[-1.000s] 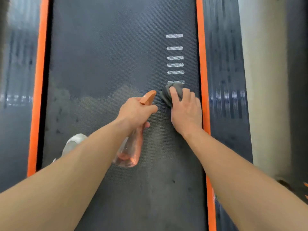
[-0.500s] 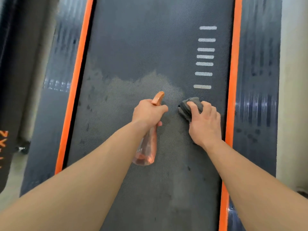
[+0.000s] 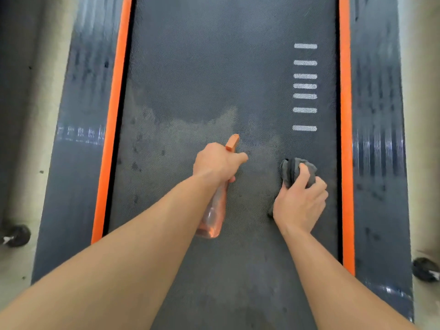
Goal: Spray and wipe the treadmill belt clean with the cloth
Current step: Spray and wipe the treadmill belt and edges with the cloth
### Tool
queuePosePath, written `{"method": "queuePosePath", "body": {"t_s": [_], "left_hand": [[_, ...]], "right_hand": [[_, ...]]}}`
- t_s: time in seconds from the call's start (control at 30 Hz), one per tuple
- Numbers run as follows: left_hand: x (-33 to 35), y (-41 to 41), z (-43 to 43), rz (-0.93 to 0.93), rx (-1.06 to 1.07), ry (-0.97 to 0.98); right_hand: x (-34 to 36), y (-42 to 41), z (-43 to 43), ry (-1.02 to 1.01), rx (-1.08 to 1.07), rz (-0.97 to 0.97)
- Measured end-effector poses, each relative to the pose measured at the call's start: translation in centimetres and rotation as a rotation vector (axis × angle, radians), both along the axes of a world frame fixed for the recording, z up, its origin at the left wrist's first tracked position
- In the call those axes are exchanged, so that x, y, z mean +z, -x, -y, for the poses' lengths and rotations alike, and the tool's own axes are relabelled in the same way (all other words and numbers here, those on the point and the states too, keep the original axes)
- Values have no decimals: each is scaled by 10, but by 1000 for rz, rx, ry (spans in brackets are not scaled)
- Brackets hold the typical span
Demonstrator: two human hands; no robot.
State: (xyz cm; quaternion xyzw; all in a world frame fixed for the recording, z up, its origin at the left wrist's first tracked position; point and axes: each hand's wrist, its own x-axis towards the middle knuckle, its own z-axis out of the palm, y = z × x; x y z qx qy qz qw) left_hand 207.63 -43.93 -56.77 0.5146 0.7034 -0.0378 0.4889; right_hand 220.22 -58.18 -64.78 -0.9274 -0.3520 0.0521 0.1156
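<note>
Spray bottle (image 3: 212, 216): transparent, tilted, pinkish liquid visible in its near end. Left hand (image 3: 217, 160) grasps its neck, fingers (image 3: 241, 158) curled, orange nozzle pointing away. Right hand (image 3: 298, 203) clenches the grey cloth (image 3: 291, 170) against the treadmill belt (image 3: 214, 67), near the right orange rail (image 3: 345, 115). Beyond lies a pale mottled patch (image 3: 190, 129).

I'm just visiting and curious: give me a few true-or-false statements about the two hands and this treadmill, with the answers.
1. The left hand holds the translucent orange spray bottle. True.
2. The right hand grips a white paper towel. False: it grips a crumpled grey cloth.
3. The white dash marks lie on the left side of the dark textured treadmill belt. False: they lie on its right side.
4. Two orange strips run along the belt's edges. True.
</note>
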Motion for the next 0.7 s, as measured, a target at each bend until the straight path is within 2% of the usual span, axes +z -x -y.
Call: {"method": "queuePosePath", "body": {"t_s": [0.23,0.37,0.57,0.63,0.7], "left_hand": [[-3,34,-8,-55,115,25],[-2,47,-10,1,120,3],[-3,70,-20,114,279,-4],[-1,80,-28,134,329,-29],[1,92,-36,149,373,-62]], "right_hand": [[5,20,-23,-9,123,-37],[-1,5,-56,-49,29,-20],[-18,-12,-157,-118,94,66],[-20,17,-186,-133,208,119],[-20,70,-174,-185,493,117]]}}
